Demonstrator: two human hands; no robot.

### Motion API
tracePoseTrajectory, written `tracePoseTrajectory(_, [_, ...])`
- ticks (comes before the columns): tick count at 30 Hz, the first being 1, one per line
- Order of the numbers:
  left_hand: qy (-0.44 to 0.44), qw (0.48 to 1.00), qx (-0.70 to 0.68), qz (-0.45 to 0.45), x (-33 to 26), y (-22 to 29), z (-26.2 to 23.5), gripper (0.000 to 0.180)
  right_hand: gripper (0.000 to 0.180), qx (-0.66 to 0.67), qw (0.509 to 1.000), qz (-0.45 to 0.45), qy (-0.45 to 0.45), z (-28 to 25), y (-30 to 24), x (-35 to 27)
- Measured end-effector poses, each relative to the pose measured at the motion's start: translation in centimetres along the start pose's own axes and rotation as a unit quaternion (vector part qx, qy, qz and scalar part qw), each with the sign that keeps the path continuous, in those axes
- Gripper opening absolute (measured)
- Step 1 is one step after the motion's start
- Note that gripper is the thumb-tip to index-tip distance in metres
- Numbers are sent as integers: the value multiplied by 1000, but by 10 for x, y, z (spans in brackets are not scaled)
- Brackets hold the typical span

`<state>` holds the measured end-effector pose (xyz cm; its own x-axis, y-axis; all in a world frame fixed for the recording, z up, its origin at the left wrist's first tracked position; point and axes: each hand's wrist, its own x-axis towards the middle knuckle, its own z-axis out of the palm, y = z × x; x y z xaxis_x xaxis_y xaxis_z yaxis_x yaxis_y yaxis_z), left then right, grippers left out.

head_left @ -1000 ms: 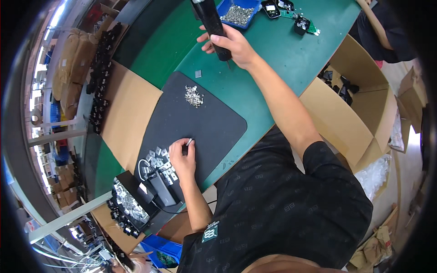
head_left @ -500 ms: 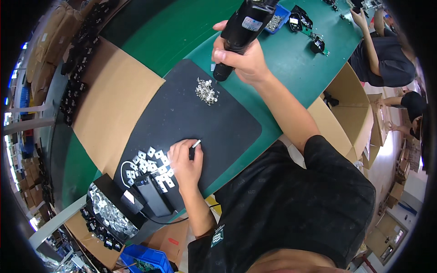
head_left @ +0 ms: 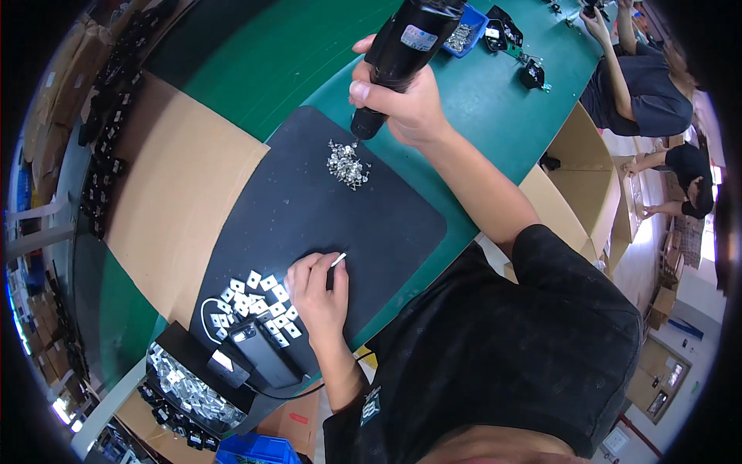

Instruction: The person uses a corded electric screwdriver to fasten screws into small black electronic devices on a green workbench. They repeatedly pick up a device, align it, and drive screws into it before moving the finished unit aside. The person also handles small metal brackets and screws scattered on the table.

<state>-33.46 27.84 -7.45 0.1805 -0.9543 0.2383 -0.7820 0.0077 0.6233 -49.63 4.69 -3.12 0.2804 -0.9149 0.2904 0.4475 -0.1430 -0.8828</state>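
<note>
Our right hand [head_left: 406, 100] wraps a black electric screwdriver [head_left: 406, 46] in a full fist, holding it upright with its tip lowered onto the small heap of screws [head_left: 346, 165], apparently so that the bit can take one up; the heap lies near the far edge of the black mat [head_left: 309, 224], within easy reach of that hand. Our left hand [head_left: 318, 294] rests on the near part of the mat, fingers curled, pinching a small white part [head_left: 338, 260] between thumb and forefinger; just to its left lies a cluster of white square pieces [head_left: 259, 305], kept close for picking. The mat covers the green worktop [head_left: 495, 131], probably to stop small pieces rolling; a cardboard sheet [head_left: 182, 201] lies beside it.
</note>
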Motion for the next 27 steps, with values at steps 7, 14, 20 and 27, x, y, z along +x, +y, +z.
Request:
tracePoseTrajectory(7, [-24, 1000, -11, -13, 3, 5, -3, 16, 51, 22, 999, -36, 25, -18, -29, -8])
tracePoseTrajectory(14, [20, 999, -15, -35, 82, 34, -11, 13, 50, 41, 998, -19, 33, -73, -43, -19])
tracePoseTrajectory(20, [-33, 992, -93, 77, 231, 73, 28, 14, 44, 100, 994, 15, 37, -83, -38, -24])
tracePoseTrajectory(27, [-104, 982, -40, 151, 403, 126, 148, 20, 44, 159, 985, 52, -36, -98, -54, -32])
